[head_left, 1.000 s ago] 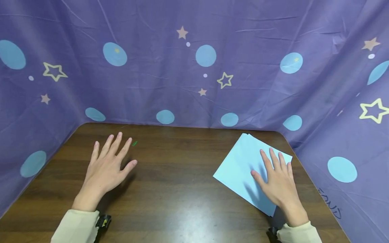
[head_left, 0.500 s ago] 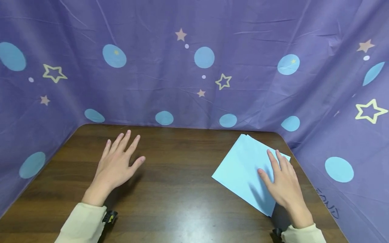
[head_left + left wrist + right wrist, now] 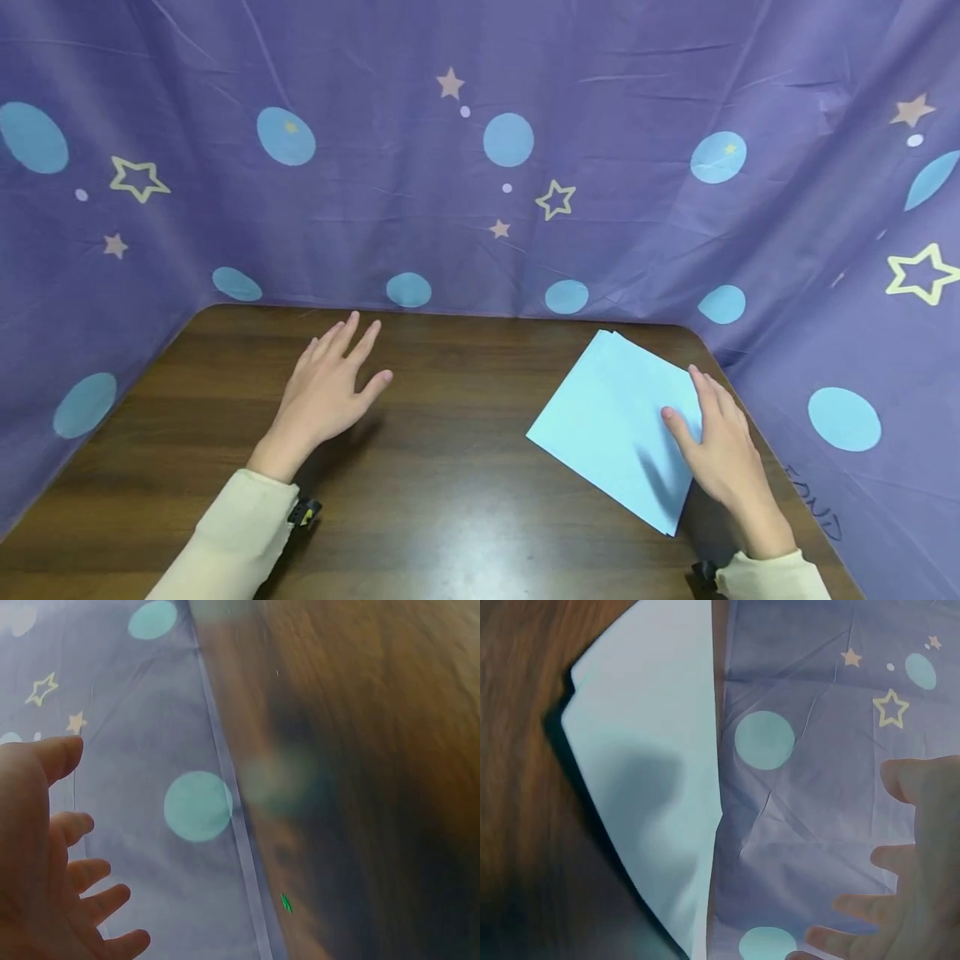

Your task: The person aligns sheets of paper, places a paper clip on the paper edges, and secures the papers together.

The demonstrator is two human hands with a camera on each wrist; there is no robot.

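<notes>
Blue sheets (image 3: 607,425), 2+ vis., 2 hands (image 3: 322,400) (image 3: 723,454)

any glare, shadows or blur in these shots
Head view: pale glare low on the table, and the right hand casts a shadow on the blue sheets; left wrist view: a hazy teal patch, likely a reflection, on the blurry table; right wrist view: soft grey shadow on the blue sheets.

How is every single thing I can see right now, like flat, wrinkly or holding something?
Light-blue, straight-edged paper: lying flat, layers slightly out of line
Bare left hand: fingers apart, holding nothing
Bare right hand: holding nothing
Brown wooden table: shiny, with a bright patch of glare
Purple cloth curtain with stars and dots: hanging, wrinkled
</notes>
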